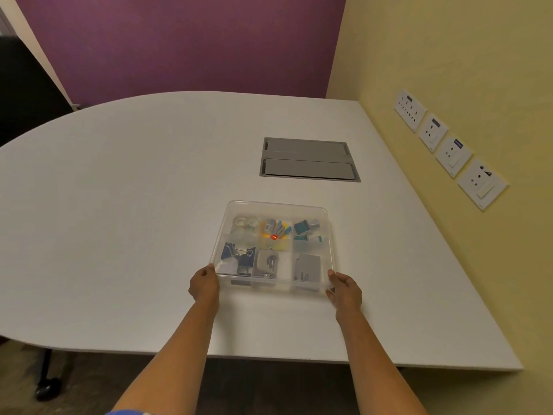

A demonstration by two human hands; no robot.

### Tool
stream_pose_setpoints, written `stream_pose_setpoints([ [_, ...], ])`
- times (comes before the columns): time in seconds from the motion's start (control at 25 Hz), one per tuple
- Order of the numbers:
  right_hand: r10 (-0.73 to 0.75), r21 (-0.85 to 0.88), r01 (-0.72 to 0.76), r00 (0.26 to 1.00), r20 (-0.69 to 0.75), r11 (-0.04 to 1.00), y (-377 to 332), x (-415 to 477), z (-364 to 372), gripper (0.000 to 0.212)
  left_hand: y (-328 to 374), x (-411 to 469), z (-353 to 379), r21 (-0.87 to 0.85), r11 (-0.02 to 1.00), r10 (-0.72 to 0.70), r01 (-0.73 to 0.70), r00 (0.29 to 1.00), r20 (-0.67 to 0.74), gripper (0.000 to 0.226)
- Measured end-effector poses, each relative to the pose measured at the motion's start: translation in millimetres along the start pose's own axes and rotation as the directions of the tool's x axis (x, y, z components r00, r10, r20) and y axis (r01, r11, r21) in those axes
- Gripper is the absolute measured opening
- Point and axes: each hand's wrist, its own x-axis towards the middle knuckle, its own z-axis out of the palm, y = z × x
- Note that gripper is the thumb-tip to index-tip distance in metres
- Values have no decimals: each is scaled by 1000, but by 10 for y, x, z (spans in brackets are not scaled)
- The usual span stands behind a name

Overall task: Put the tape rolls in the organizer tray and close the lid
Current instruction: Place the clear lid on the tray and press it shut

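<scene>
A clear plastic organizer tray (270, 287) with several compartments sits on the white table, and a clear lid (276, 206) lies over it. Through the lid, two clear tape rolls (246, 223) show in the far-left compartment. Other compartments hold binder clips, coloured clips, a grey sharpener-like item and a grey box. My left hand (204, 284) grips the near-left corner of the lid and tray. My right hand (344, 289) grips the near-right corner.
A grey double-flap cable hatch (309, 160) is set into the table (119, 205) beyond the tray. A yellow wall with several socket plates (449, 148) runs along the right. The table's near edge lies just below my forearms.
</scene>
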Motion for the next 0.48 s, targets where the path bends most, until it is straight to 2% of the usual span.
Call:
stream_pose_setpoints([
  [0.16,0,6,0,1000,-4,1000,-21,-5,8,15,-28,28,-8,-46,999,-24,25,999,22,35],
  [0.32,-10,0,10,1000,-11,1000,-20,-15,5,25,-41,71,-13,-23,999,-30,31,999,23,35],
  [0.48,-30,-51,29,999,-28,998,-40,-33,17,21,-14,87,7,21,999,-25,25,1000,7,33],
])
